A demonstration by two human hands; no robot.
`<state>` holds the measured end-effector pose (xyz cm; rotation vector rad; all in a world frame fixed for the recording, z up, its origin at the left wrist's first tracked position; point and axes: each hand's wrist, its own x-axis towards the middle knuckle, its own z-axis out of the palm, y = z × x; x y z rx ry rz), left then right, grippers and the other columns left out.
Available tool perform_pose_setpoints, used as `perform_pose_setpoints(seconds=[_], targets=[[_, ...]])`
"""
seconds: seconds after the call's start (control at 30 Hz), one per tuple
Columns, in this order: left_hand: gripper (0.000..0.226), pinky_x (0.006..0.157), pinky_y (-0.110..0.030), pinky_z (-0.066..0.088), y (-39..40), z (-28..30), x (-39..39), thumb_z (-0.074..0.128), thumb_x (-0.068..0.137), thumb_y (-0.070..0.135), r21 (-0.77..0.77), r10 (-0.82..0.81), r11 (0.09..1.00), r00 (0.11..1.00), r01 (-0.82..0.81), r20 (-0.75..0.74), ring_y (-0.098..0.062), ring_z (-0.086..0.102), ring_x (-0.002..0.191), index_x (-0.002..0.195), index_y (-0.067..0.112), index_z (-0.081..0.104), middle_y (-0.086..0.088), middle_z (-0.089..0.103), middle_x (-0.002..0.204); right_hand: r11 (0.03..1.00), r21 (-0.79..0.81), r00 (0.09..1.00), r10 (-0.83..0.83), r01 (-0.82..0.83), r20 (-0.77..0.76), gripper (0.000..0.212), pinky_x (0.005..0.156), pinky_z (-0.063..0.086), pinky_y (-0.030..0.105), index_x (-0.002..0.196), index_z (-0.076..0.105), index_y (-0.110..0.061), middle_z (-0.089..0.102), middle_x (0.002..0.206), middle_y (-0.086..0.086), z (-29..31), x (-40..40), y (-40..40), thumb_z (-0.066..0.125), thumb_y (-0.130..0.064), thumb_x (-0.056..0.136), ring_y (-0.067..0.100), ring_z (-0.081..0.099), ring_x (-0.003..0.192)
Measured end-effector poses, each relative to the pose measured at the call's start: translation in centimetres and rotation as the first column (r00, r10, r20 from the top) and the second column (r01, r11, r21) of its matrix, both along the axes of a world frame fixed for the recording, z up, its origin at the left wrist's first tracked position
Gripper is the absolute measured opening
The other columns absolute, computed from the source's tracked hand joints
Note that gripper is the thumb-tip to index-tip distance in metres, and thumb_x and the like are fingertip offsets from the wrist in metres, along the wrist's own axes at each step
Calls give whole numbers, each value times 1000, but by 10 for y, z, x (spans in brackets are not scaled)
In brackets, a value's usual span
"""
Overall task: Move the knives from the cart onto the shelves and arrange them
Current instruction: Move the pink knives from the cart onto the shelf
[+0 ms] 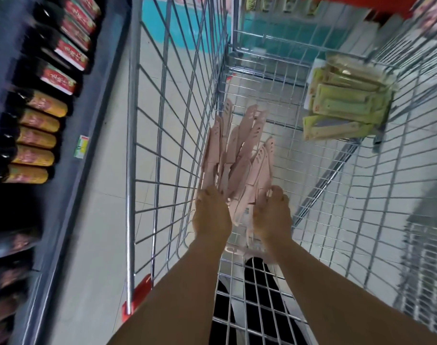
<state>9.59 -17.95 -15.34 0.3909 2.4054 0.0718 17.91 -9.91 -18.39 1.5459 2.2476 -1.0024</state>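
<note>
Down inside the wire cart, both hands are gripping the near end of a bundle of pink knives: the left hand is curling round its left side, the right hand round its right. Green packaged knives are lying far right.

Pale tiled floor at centre. Dark shelf of bottles at nine o'clock. Teal wall panel at twelve.
</note>
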Motion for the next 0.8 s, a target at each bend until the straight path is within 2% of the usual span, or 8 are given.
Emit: perform_pose_setpoints(seconds=[0.13, 0.27, 0.33, 0.47, 0.57, 0.67, 0.73, 0.8], targets=[[37, 78, -35, 48, 5, -4, -1, 52, 93, 12, 23, 45, 999, 999, -45, -1, -26, 55, 109, 127, 4, 41, -12, 48, 123, 995, -42, 996, -89, 89, -13, 27, 73, 43, 30, 123, 45, -7, 54, 112, 11, -3, 2, 5, 39, -21, 99, 25, 56, 94], [29, 76, -35, 46, 10, -4, -1, 51, 93, 12, 34, 53, 998, 999, -53, -2, -27, 56, 107, 121, 6, 47, -11, 52, 118, 993, -21, 991, -117, 118, 69, 21, 63, 36, 27, 105, 53, -7, 57, 96, 8, -8, -1, 6, 39, -19, 95, 24, 59, 82], [26, 75, -36, 45, 9, -4, 0, 49, 94, 12, 35, 72, 997, 997, -72, 3, -27, 56, 106, 120, 6, 48, -10, 54, 117, 991, -31, 988, -125, 128, 92, 20, 61, 34, 27, 103, 52, -7, 57, 94, 8, -7, -2, 6, 41, -21, 96, 23, 57, 78], [29, 77, -40, 50, 6, -1, 3, 50, 93, 9, 69, 111, 991, 993, -114, 36, -29, 58, 103, 121, 6, 43, -10, 55, 115, 993, -11, 989, -114, 116, 95, 24, 59, 33, 28, 100, 52, -8, 56, 93, 8, -4, -2, 12, 42, -29, 98, 22, 54, 75], [36, 77, -41, 52, 6, 2, 1, 56, 88, 8, 111, 148, 981, 986, -156, 82, -28, 58, 100, 121, 8, 41, -9, 52, 115, 995, 1, 992, -102, 102, 71, 17, 58, 34, 27, 98, 54, -8, 57, 93, 9, -3, 0, 16, 45, -22, 95, 23, 54, 75], [48, 82, -43, 50, 10, 5, -2, 55, 82, 16, 150, 186, 968, 975, -203, 122, -27, 53, 108, 128, 12, 40, -7, 50, 122, 996, -1, 994, -92, 93, 63, 17, 60, 38, 25, 108, 54, -8, 57, 100, 7, 3, 4, 19, 47, -17, 95, 20, 54, 77], [55, 88, -45, 48, 16, 5, -4, 54, 83, 30, 169, 212, 960, 973, -224, 85, -28, 50, 113, 132, 11, 39, -8, 49, 126, 997, 11, 996, -77, 77, 49, 21, 66, 39, 29, 115, 50, -7, 51, 102, 5, 8, 7, 19, 46, -17, 97, 20, 51, 80], [61, 91, -46, 47, 25, 3, -7, 54, 85, 45, 157, 199, 967, 980, -200, 26, -29, 48, 116, 132, 10, 38, -11, 48, 127, 998, 19, 997, -65, 64, 42, 21, 66, 37, 29, 116, 47, -8, 46, 100, 3, 10, 9, 19, 45, -17, 97, 20, 49, 81]])
